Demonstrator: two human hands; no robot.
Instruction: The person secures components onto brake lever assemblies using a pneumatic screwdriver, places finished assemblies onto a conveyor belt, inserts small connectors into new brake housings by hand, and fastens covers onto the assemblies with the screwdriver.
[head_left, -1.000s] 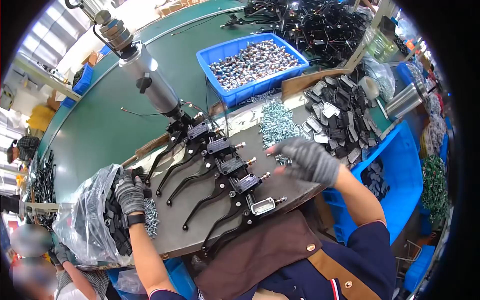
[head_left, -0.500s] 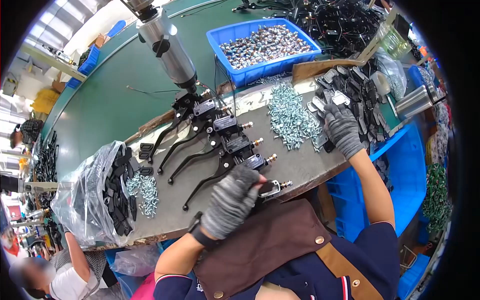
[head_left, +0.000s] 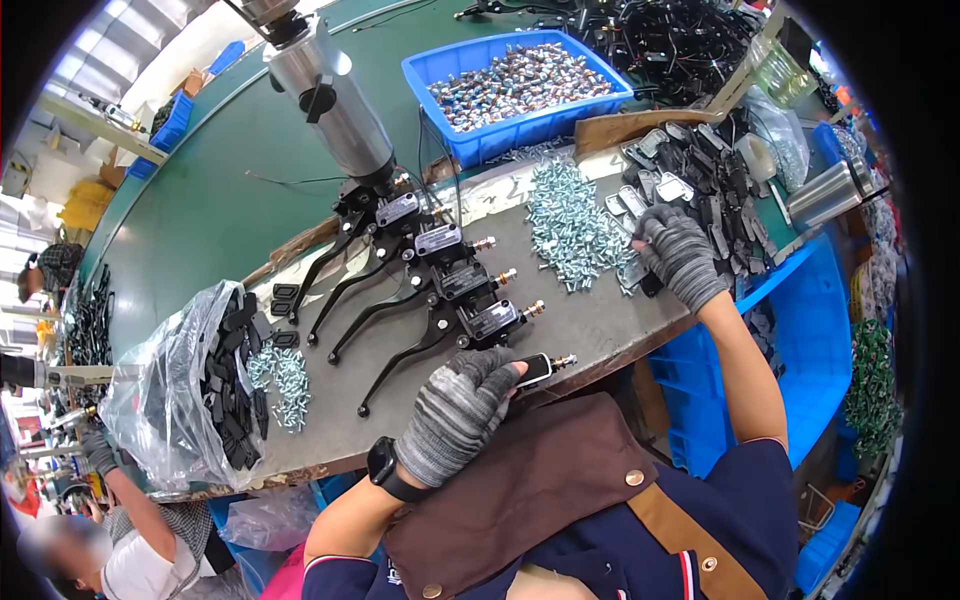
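Note:
My left hand (head_left: 462, 412), in a grey fingerless glove, is closed around the nearest brake lever assembly at the bench's front edge; it hides most of it. A black rectangular insert (head_left: 537, 370) lies on that assembly's reservoir, against my fingertips. Beyond it, several black brake lever assemblies (head_left: 492, 318) stand in a slanting row, with metal plates on top and brass-tipped fittings to the right. My right hand (head_left: 682, 258), gloved alike, has its fingers curled between the silver screws (head_left: 572, 225) and the pile of black reservoir covers (head_left: 715, 190); what it pinches is hidden.
A power driver (head_left: 335, 105) hangs over the farthest lever. Behind stands a blue tray (head_left: 480, 150) of small metal fittings. At left, a plastic bag (head_left: 165, 390) of black parts lies beside a smaller screw pile (head_left: 290, 385). Another person (head_left: 150, 540) works at lower left.
The pale open reservoir by my left hand now shows a black insert on top. My left hand has flattened and shifted slightly; my right fingers have curled in toward the screws.

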